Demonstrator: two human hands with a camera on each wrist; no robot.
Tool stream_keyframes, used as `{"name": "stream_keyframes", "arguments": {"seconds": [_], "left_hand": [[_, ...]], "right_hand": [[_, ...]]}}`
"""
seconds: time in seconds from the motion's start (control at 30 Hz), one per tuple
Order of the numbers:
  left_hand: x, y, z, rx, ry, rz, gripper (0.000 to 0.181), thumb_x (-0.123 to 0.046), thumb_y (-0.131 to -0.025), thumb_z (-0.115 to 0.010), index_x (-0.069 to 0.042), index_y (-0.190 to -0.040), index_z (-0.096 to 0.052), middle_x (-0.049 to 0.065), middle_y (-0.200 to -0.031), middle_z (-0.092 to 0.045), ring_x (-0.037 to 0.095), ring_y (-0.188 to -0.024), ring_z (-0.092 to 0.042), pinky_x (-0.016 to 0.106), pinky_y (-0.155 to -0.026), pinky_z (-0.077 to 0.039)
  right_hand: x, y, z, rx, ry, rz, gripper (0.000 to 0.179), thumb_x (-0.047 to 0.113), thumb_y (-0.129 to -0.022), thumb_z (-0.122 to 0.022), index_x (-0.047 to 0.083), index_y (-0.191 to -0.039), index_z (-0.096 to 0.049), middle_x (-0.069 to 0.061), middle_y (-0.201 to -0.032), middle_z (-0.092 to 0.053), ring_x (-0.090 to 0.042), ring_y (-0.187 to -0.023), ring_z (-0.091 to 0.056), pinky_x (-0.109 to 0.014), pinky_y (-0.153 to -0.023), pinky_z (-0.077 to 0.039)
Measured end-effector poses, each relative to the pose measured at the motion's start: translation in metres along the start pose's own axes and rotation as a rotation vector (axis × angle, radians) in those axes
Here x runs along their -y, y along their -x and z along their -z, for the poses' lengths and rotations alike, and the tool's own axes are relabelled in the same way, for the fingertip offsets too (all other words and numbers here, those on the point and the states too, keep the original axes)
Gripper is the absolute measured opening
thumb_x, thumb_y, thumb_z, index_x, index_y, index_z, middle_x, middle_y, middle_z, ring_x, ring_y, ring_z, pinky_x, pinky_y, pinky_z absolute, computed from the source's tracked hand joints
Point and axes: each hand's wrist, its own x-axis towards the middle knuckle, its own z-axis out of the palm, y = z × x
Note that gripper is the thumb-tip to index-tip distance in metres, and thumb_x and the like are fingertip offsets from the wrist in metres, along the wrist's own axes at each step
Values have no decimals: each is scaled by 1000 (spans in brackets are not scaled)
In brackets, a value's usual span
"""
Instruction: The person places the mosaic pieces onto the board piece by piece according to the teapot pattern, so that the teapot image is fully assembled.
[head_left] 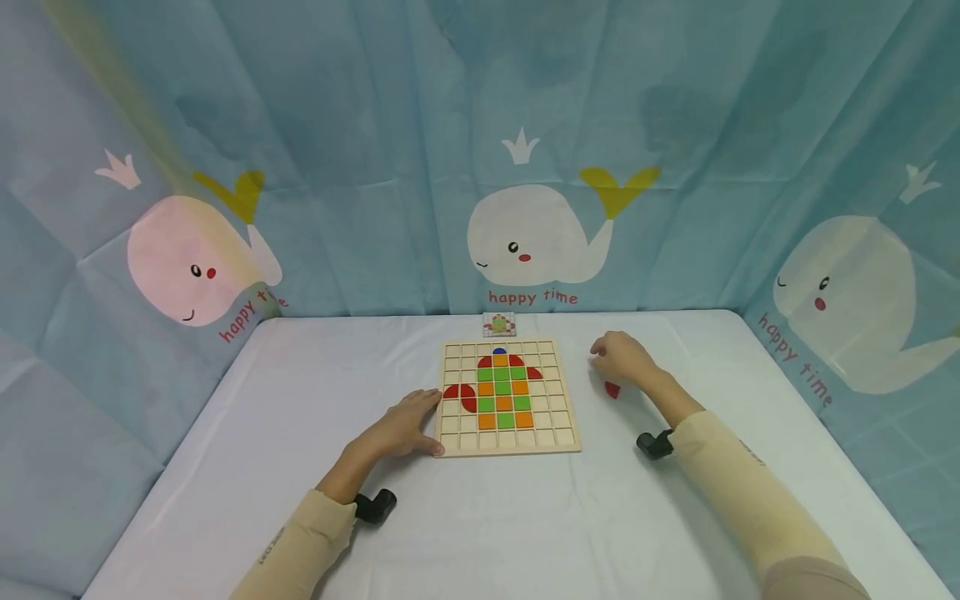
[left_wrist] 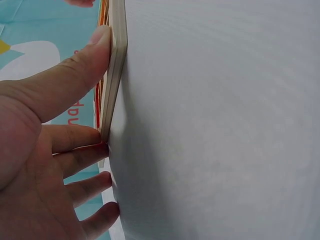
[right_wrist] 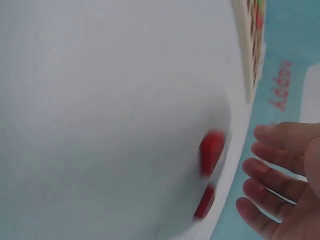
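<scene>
A square wooden grid board (head_left: 555, 437) lies on the white table, with green, orange, red and blue tiles in a turtle-like pattern. At its near left corner is my left hand (head_left: 405, 423); the thumb (left_wrist: 97, 47) and extended fingers touch the board's edges. My right hand (head_left: 624, 360) is to the right of the board with fingers loosely bent, and nothing shows between them. Two red pieces appear beside it in the right wrist view: one blurred red piece (right_wrist: 211, 150) and a second red piece (right_wrist: 204, 202). Only one red tile (head_left: 612, 389) shows in the head view.
A small pattern card (head_left: 498, 332) with a similar picture lies just behind the board. Blue curtains (head_left: 360, 233) with printed whales border the back and sides of the white table (head_left: 495, 533). Black wrist mounts (head_left: 376, 506) sit on both wrists.
</scene>
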Motion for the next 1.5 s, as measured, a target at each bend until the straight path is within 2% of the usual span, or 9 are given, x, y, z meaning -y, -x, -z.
{"name": "stream_keyframes", "arguments": {"seconds": [0.23, 0.47, 0.6, 0.87, 1.5], "left_hand": [[-1, 0, 2, 0, -5, 2, 98, -28, -70, -86, -2, -149, -36, 17, -157, -34, 39, -148, -23, 61, -117, -24], [2, -2, -2, -9, 2, 8, 97, -29, -70, -86, -3, -150, -36, 15, -157, -34, 38, -148, -22, 60, -117, -24], [2, -2, -3, -9, 16, 20, 98, -29, -70, -87, -4, -150, -36, 15, -157, -34, 37, -149, -22, 60, -118, -23], [1, 0, -1, -4, 9, 10, 98, -29, -70, -86, -3, -150, -36, 15, -158, -33, 38, -149, -21, 59, -118, -23], [1, -2, -2, -8, 3, 4, 97, -28, -71, -86, -4, -150, -35, 15, -157, -34, 38, -149, -22, 60, -117, -24]], "right_hand": [[-30, 5, 9, 59, 28, -25, 34, 15, -88, -66, -7, -114, -66, -21, -108, -68, -28, -89, -62, -46, -88, -54], [-44, 5, 12, 126, 26, -68, 34, 16, -85, -72, -6, -111, -68, -21, -108, -68, -30, -94, -62, -48, -89, -53], [-45, 5, 11, 137, 21, -71, 29, 15, -86, -71, -5, -107, -70, -18, -101, -69, -27, -88, -61, -45, -85, -54], [-43, 8, 11, 107, 30, -27, 23, 11, -85, -70, -5, -101, -71, -16, -93, -70, -25, -82, -59, -43, -79, -53], [-42, 10, 11, 98, 27, -11, 22, 10, -86, -67, -5, -101, -71, -17, -94, -70, -26, -84, -59, -44, -82, -54]]}}
